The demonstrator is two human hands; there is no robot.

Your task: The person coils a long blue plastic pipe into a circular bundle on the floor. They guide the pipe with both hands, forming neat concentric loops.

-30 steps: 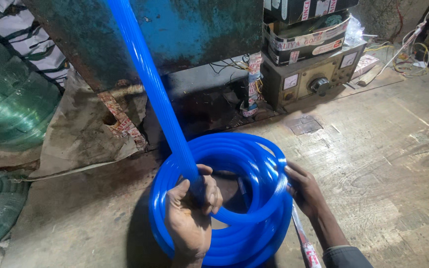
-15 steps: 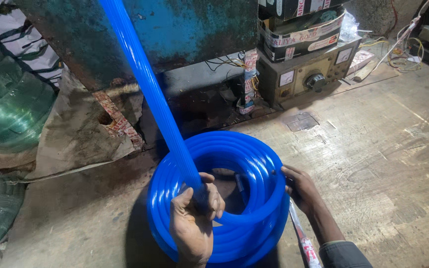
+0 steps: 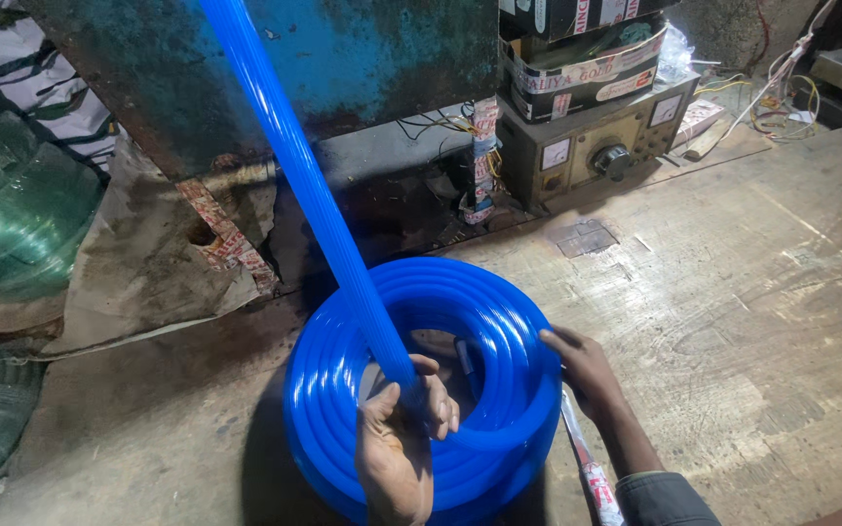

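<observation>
Head view shows our left hand (image 3: 397, 443) clenched around the blue hose (image 3: 294, 185), whose length slants up and far-left, while our right hand (image 3: 585, 368) steadies (fingers loose) the hose coil (image 3: 499, 321) just right.

The light is soft and a bit dim, and the corners look dark. The blue hose coil (image 3: 421, 390) shines with white streaks and drops a dark shadow on the wooden surface (image 3: 733, 321). The middle looks sharp.
</observation>
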